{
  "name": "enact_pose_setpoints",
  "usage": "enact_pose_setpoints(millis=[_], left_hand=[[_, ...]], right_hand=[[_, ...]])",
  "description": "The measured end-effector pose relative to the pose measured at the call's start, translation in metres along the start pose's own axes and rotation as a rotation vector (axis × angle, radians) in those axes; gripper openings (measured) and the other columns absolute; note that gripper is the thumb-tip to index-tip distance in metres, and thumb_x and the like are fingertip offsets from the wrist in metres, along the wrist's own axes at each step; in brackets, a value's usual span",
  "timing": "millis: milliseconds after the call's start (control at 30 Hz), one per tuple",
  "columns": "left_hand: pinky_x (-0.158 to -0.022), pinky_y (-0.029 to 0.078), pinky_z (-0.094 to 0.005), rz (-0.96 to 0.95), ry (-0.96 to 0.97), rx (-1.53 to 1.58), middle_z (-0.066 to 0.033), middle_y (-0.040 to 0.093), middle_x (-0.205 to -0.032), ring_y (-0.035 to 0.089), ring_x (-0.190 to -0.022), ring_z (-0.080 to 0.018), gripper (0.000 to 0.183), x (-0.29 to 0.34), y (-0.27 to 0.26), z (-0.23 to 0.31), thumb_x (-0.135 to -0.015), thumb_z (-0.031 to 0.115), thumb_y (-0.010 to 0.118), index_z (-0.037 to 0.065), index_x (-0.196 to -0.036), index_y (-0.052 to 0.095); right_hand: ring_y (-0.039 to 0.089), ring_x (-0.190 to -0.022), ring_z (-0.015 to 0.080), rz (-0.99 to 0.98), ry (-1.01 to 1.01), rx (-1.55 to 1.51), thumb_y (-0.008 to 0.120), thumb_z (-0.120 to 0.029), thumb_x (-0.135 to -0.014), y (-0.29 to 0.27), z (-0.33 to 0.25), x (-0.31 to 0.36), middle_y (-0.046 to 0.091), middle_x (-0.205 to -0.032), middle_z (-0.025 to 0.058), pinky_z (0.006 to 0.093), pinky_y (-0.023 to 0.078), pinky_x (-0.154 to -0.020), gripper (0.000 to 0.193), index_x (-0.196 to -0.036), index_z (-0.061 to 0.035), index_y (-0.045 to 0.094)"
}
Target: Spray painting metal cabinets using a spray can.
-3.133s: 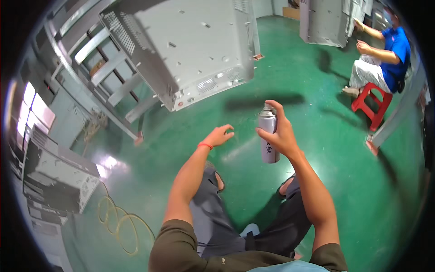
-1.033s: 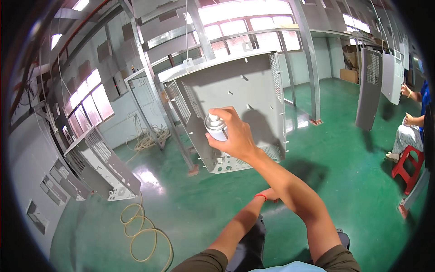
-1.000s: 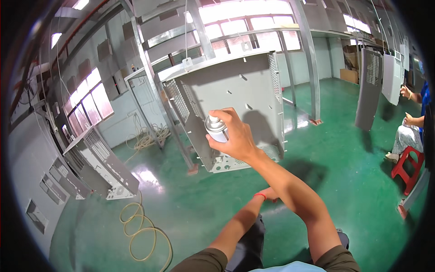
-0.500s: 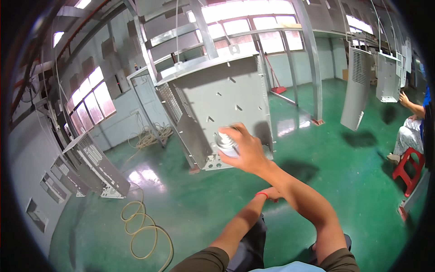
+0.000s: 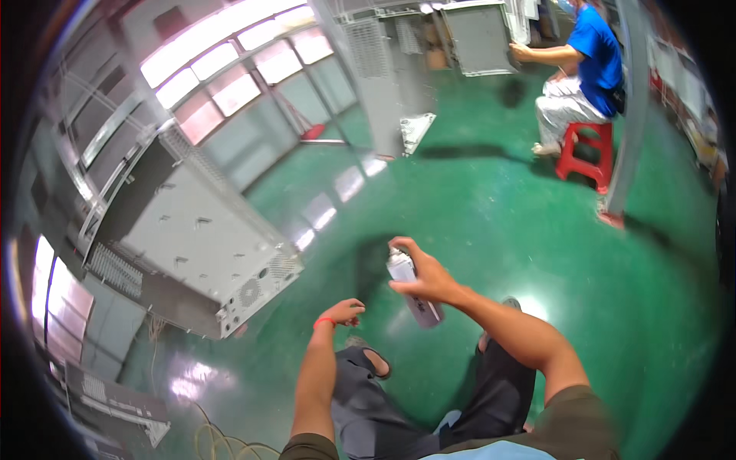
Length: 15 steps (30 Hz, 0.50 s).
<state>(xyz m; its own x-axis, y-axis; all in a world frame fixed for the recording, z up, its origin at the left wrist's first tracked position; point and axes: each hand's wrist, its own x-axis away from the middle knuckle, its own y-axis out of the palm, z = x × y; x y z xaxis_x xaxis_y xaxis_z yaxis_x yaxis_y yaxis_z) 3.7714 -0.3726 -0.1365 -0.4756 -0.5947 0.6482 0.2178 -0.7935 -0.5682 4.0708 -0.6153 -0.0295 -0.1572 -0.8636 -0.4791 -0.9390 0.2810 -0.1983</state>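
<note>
In my right hand [image 5: 429, 277] is a white and purplish spray can [image 5: 422, 300], tilted, the index finger on its top and the other fingers wrapped round its body. My left hand [image 5: 343, 313], with a red band on its wrist, hangs over the floor with nothing in it and its fingers loosely bent. To the left, a large grey sheet-metal housing [image 5: 192, 230] with perforated sides, small tabs and round holes hangs tilted in view, apart from both hands.
Further grey panels [image 5: 376, 84] hang at the back. A co-worker in blue [image 5: 594, 61] sits on a red stool [image 5: 586, 157], one hand at a hanging grey panel [image 5: 483, 42]. A metal post [image 5: 632, 123] rises beside the stool. A yellowish hose [image 5: 218, 445] lies at lower left.
My view has swung right, so the housing now appears farther left. The spray can has come away from in front of the housing; my left hand has come out from behind my right forearm.
</note>
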Motion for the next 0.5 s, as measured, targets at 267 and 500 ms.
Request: enact_pose_setpoints(millis=[267, 500], left_hand=[[-0.084, 0.057, -0.0368, -0.053, -0.129, -0.049, -0.0035, 0.074, -0.093, 0.075, -0.090, -0.0173, 0.043, -0.021, 0.006, 0.019, -0.106, 0.040, 0.064, 0.018, -0.143, 0.062], [-0.087, 0.057, -0.0387, -0.075, -0.131, -0.049, 0.0012, 0.066, -0.081, 0.076, -0.091, -0.0164, 0.043, -0.048, 0.002, 0.036, -0.106, 0.038, 0.064, 0.018, -0.144, 0.061]], right_hand=[[0.070, -0.102, 0.0410, -0.331, 0.196, 0.338, 0.080, -0.028, -0.081, -0.040, 0.009, -0.016, 0.067, -0.117, 0.0202, 0.0523, 0.057, -0.087, 0.083, -0.155, -0.0257, 0.041], [0.076, -0.095, 0.0375, -0.767, 0.494, 0.461, 0.082, -0.026, -0.079, -0.050, 0.037, -0.028, 0.074, -0.115, 0.0175, 0.0533, 0.061, -0.079, 0.086, -0.154, -0.0273, 0.042]])
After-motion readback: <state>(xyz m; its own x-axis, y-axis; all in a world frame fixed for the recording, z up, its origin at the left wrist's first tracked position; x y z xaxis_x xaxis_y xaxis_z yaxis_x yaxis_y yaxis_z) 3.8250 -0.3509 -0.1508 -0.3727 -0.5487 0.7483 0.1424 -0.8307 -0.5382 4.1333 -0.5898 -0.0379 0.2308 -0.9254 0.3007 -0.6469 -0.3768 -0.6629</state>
